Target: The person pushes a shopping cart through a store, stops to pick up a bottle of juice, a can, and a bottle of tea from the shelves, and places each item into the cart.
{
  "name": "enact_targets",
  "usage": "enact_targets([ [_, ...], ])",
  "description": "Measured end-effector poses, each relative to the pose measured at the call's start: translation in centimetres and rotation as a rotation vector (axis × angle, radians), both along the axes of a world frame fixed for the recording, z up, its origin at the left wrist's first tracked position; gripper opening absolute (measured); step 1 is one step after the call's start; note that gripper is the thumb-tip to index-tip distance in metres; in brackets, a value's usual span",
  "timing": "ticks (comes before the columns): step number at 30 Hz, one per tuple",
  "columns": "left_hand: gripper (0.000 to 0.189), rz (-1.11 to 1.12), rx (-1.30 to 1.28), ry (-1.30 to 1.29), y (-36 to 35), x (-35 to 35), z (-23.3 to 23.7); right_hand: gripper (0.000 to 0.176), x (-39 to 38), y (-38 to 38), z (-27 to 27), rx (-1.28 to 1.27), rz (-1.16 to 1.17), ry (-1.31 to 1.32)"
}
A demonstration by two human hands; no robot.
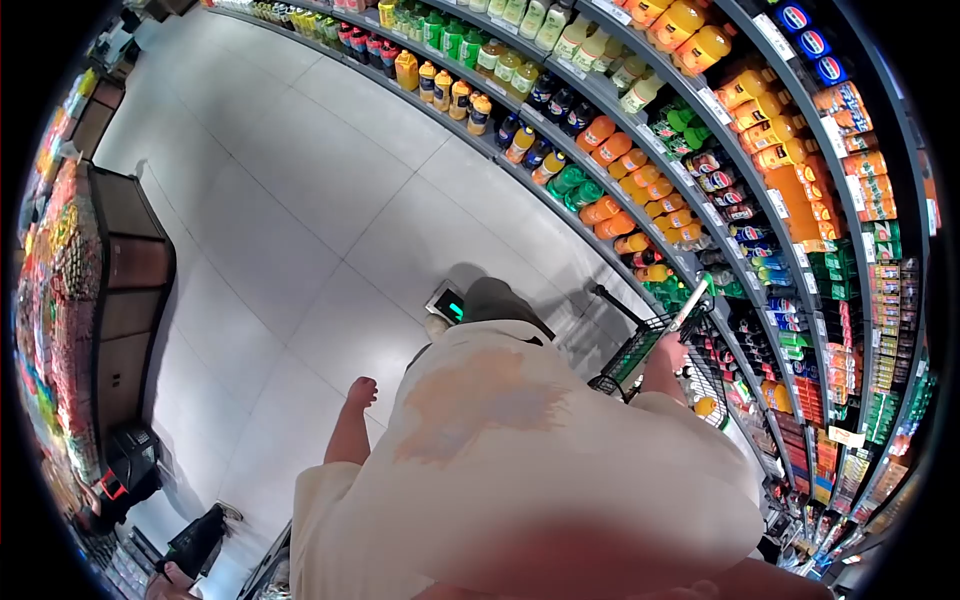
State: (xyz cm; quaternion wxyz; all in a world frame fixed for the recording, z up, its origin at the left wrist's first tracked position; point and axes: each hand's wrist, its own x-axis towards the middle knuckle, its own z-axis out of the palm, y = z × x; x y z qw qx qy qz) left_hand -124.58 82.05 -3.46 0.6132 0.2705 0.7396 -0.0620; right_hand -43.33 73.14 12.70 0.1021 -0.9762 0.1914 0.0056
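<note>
Along a supermarket drinks aisle, a pale floor [300, 200] of large glossy square tiles fills most of the view from a head-worn camera. Grey metal shelving [590, 85] curves down the right side, its edges lined with small white price tags whose print is too small to read. The person's loose cream shirt [520, 450], soft cloth with a faded orange patch on the front, covers the lower centre. A dark boxy display stand [130, 290] heaped with bright packets stands on the left, well apart from the person.

A black wire-mesh shopping cart [632, 358] sits just beside the shelving, ahead and to the right of the person. Rows of rounded plastic orange bottles [615, 148] and green bottles [570, 185] pack the shelves. Blue discs [812, 42] with a red, white and blue mark show at the top right, but no brand name can be read for certain.

The right hand [668, 354] has its fingers wrapped around the cart's pale handle bar [692, 303]. The left hand [361, 391] hangs at the person's side over bare floor, its fingers curled into a loose fist that grasps nothing visible.
</note>
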Motion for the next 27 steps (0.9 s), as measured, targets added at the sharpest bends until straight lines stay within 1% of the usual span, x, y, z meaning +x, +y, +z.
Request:
enact_targets([
  [1, 0.032, -0.024, -0.005, -0.001, 1.1, -0.4, 0.0, 0.062, -1.3, 0.7, -0.1, -0.067, 0.053, -0.009],
  [2, 0.031, -0.039, -0.001, -0.003, 2.1, -0.3, 0.0, 0.064, -2.4, 1.5, -0.4, -0.067, 0.035, -0.049],
  [3, 0.031, -0.038, -0.011, -0.015, 3.1, -0.2, -0.2, 0.071, -3.4, 2.0, -0.5, -0.086, 0.048, -0.060],
  [5, 0.029, -0.115, 0.012, -0.039, 5.5, 0.3, -0.3, 0.076, -6.6, 4.1, 2.3, -0.034, 0.142, -0.017],
  [6, 0.030, -0.239, 0.053, -0.035, 7.1, 0.8, 0.3, 0.079, -6.8, 4.5, 1.5, -0.104, 0.152, -0.024],
  [7, 0.030, -0.361, 0.094, -0.032, 8.8, 1.6, 1.2, 0.080, -7.7, 5.6, 2.2, -0.111, 0.150, -0.022],
  [8, 0.030, -0.473, 0.150, -0.030, 10.2, 1.9, 0.5, 0.080, -8.0, 5.9, 1.9, -0.140, 0.185, -0.020],
  [9, 0.029, -0.542, 0.232, -0.045, 11.2, 1.2, -2.2, 0.081, -8.0, 6.1, 1.4, -0.167, 0.221, -0.015],
  [10, 0.029, -0.614, 0.327, -0.053, 12.4, 0.5, -5.3, 0.078, -8.1, 6.6, 1.3, -0.200, 0.213, 0.011],
  [11, 0.029, -0.673, 0.406, -0.057, 14.1, 0.5, -6.8, 0.071, -8.1, 7.1, 0.9, -0.184, 0.201, 0.009],
  [13, 0.029, -0.640, 0.325, -0.113, 19.5, -0.9, -5.7, 0.068, -8.2, 8.0, 0.4, -0.205, 0.223, 0.042],
  [15, 0.030, -0.607, 0.240, -0.164, 24.4, -0.8, -4.3, 0.067, -8.3, 8.6, -0.3, -0.200, 0.246, 0.038],
  [16, 0.030, -0.587, 0.195, -0.189, 26.7, -0.4, -3.3, 0.066, -9.0, 9.6, -0.4, -0.255, 0.211, 0.001],
  [17, 0.030, -0.563, 0.150, -0.215, 29.2, 0.0, -2.0, 0.059, -9.3, 10.2, -0.3, -0.232, 0.221, 0.006],
  [18, 0.031, -0.696, 0.264, -0.152, 32.9, 1.5, 3.0, 0.058, -9.5, 10.7, -0.5, -0.249, 0.231, 0.030],
  [19, 0.030, -0.750, 0.256, -0.101, 36.7, 2.5, 5.4, 0.058, -9.8, 11.2, -0.5, -0.267, 0.245, 0.049],
  [21, 0.029, -0.849, 0.246, -0.010, 42.7, 3.4, 8.3, 0.058, -10.9, 12.5, -0.6, -0.278, 0.246, 0.022],
  [22, 0.028, -0.667, 0.198, -0.024, 45.1, 2.7, 7.8, 0.058, -11.5, 13.3, -0.6, -0.278, 0.250, 0.003],
  [24, 0.026, -0.300, 0.109, -0.061, 50.3, 1.1, 5.2, 0.058, -12.6, 14.8, -0.6, -0.267, 0.271, -0.032],
  [27, 0.026, -0.267, 0.143, -0.033, 56.2, 2.0, 5.5, 0.062, -14.1, 17.3, -0.3, -0.235, 0.192, 0.071],
])
